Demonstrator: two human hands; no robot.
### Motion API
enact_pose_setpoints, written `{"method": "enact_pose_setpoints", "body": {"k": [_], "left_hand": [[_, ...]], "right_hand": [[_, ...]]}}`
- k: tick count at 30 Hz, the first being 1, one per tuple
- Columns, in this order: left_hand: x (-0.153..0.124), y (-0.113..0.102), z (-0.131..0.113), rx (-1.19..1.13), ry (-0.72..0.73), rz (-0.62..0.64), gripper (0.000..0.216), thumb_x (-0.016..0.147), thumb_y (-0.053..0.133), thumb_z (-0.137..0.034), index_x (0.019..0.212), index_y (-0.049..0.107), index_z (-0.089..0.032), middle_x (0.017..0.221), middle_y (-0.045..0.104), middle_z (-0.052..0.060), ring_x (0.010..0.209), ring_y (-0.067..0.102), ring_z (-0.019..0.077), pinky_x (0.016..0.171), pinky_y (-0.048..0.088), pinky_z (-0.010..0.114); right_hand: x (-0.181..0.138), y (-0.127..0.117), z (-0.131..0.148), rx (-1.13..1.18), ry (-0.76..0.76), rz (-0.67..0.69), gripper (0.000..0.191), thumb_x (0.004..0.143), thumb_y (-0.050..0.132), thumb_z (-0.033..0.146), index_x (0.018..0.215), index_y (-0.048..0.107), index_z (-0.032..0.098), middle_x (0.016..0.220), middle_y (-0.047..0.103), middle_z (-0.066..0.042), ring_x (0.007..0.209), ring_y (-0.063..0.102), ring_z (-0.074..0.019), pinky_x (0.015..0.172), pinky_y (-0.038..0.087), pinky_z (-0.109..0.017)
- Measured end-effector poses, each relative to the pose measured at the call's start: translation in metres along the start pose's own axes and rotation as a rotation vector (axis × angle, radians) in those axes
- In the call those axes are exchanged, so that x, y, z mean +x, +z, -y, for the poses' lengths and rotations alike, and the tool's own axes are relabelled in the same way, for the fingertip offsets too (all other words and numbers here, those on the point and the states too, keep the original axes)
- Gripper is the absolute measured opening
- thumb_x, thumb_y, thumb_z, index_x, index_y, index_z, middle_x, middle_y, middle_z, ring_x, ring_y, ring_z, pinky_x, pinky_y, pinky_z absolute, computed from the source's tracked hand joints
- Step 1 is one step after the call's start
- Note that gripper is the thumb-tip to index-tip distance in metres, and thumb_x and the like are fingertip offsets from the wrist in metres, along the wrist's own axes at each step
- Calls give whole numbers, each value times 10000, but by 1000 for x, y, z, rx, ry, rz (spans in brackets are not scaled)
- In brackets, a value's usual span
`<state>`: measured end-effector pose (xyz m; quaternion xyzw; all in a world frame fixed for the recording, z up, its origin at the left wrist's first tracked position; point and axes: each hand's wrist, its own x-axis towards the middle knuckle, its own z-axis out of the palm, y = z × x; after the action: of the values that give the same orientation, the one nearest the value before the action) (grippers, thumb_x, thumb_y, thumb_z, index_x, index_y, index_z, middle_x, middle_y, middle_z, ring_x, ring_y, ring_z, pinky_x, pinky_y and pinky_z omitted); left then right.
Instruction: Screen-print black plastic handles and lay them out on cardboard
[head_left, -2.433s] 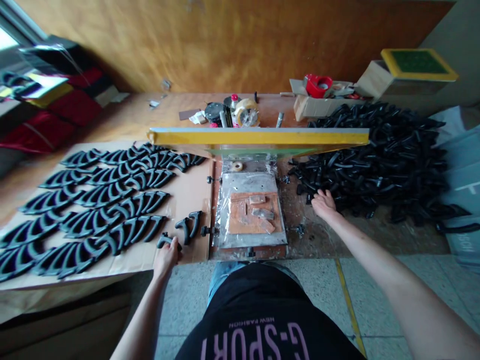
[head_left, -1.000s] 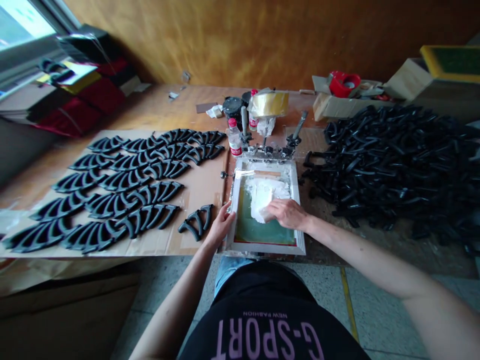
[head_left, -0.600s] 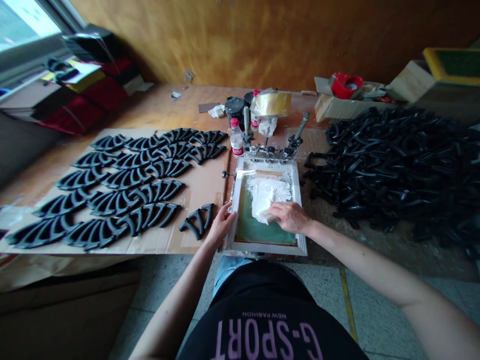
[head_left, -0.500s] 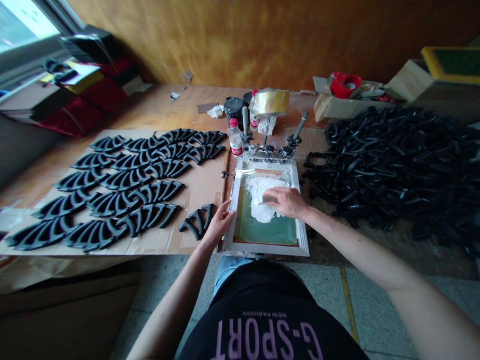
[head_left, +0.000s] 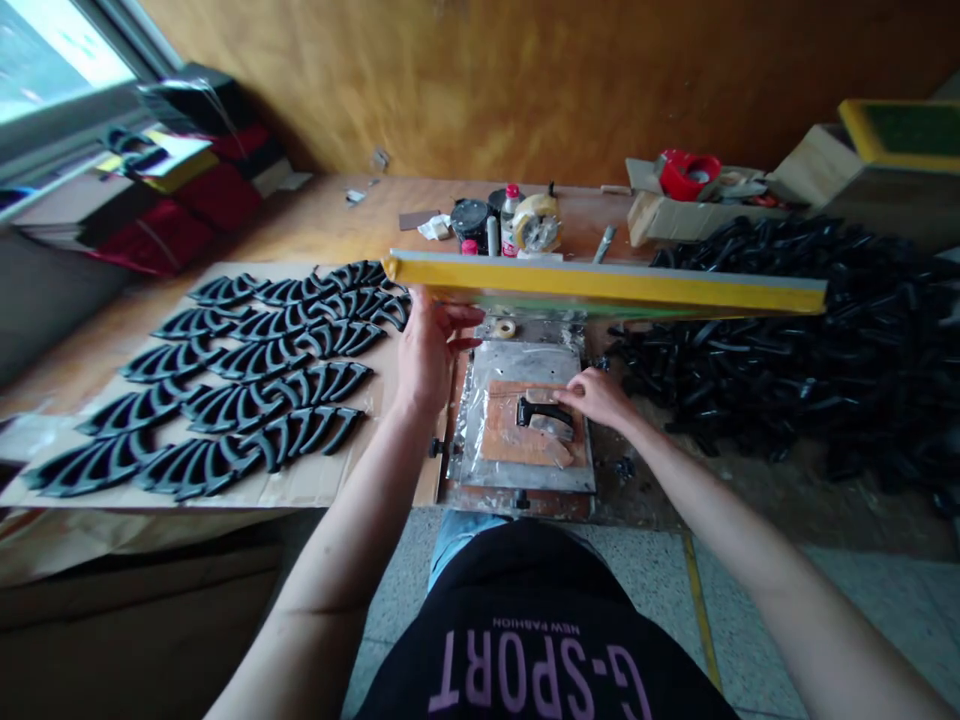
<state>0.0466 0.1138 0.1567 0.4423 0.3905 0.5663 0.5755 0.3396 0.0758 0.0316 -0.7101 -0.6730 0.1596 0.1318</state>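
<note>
My left hand point(head_left: 431, 350) is raised at the near left of the screen-printing frame point(head_left: 607, 283), gripping its edge. The frame is tilted up and seen almost edge-on, with a yellow side towards me. Below it lies a flat metal base point(head_left: 472, 450) with a brown board point(head_left: 504, 445) on it. A curved black plastic handle point(head_left: 547, 411) rests on pale supports on that board. My right hand point(head_left: 598, 396) has its fingertips pinched at the right end of this handle; the exact contact is partly hidden.
Rows of curved black handles point(head_left: 281, 395) lie on cardboard point(head_left: 401, 450) at left. A heap of black handles point(head_left: 750, 370) covers the right side. Behind the frame are a tape roll point(head_left: 537, 224), a bottle point(head_left: 511, 215) and a dark tub point(head_left: 469, 220). A carton point(head_left: 667, 215) stands at back right.
The screen frame has swung up from flat, uncovering the base and the black handle. My left hand moved up with it. My right hand left the white ink and moved to the handle.
</note>
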Motion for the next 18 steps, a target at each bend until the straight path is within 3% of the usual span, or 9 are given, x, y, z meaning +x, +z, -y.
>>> {"method": "enact_pose_setpoints", "body": {"k": [3,4,7,10,12,13,16,18], "left_hand": [[-24,1,31,-43,-81,-69,573,866,410,-665,1153,557,-191,937,706,87,780,664,149,577,506,213],[-40,1,47,-46,-176,-58,570,857,449,-653,1159,557,-182,952,710,99,764,666,155,564,506,219],[-95,1,94,2,-729,178,570,799,589,-611,1127,591,-144,1052,700,167,827,688,231,561,533,269],[-132,-10,124,-120,-832,80,453,834,574,-556,1037,594,-151,1115,681,155,934,682,246,641,560,293],[-141,-35,132,-99,-785,-50,393,848,569,-517,976,582,-146,1085,689,142,872,697,227,625,557,286],[-141,-54,134,-32,-748,-126,380,851,564,-509,965,574,-146,1063,695,136,819,703,215,600,551,280],[-139,-129,135,273,-605,-358,404,896,453,-530,932,566,-144,977,709,128,693,696,180,561,535,261],[-139,-179,137,501,-633,-479,457,932,322,-527,876,564,-143,879,709,133,627,681,177,544,533,270]], "right_hand": [[-29,41,32,-155,-139,71,255,837,641,406,771,657,160,927,680,-114,916,598,-222,809,429,-306],[-38,49,44,-184,-124,69,223,857,624,363,793,650,151,927,679,-127,925,595,-230,817,426,-315],[-59,61,82,-143,-68,15,210,916,539,323,864,629,141,894,680,-135,897,598,-237,791,429,-326],[-69,65,100,30,-326,39,180,938,502,285,860,622,175,894,679,-87,923,591,-204,800,430,-299],[-64,61,85,127,-459,108,186,944,476,225,854,636,199,905,683,-44,922,591,-168,813,429,-273],[-58,56,68,134,-441,127,203,943,461,198,866,648,211,924,685,-29,923,592,-154,824,427,-265],[-35,37,-8,-117,60,-54,235,903,449,127,963,662,204,1053,657,-84,1029,554,-184,879,408,-297],[-25,28,-59,-180,210,-82,263,870,441,93,1021,651,146,1104,608,-186,1065,529,-263,864,404,-395]]}}
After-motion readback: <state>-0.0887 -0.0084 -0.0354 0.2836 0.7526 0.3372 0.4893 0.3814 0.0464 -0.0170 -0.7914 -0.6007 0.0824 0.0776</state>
